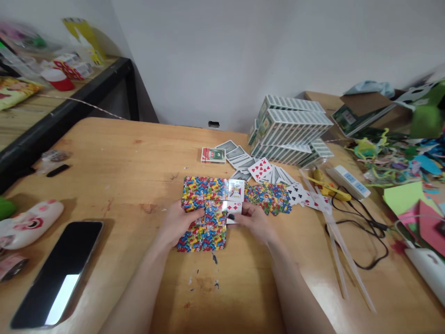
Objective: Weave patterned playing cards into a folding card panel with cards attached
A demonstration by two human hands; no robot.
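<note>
A patterned block (213, 239) of cards lies on the tabletop (132, 153) between the hands: two columns of three, backs up. Along its right side, a picture card (236, 191) lies face up by the top row and a diamond card (233, 206) by the middle one. The left hand (177, 222) rests at the block's left edge, thumb spread over the middle row; whether it grips anything, I cannot tell. The right hand's (255, 220) fingers are nearly closed at the diamond card's right edge, apparently pinching it. The arranging looks partway: two columns are complete, the third has two cards, and a patterned spread (267, 195) remains loose outside the block.
</note>
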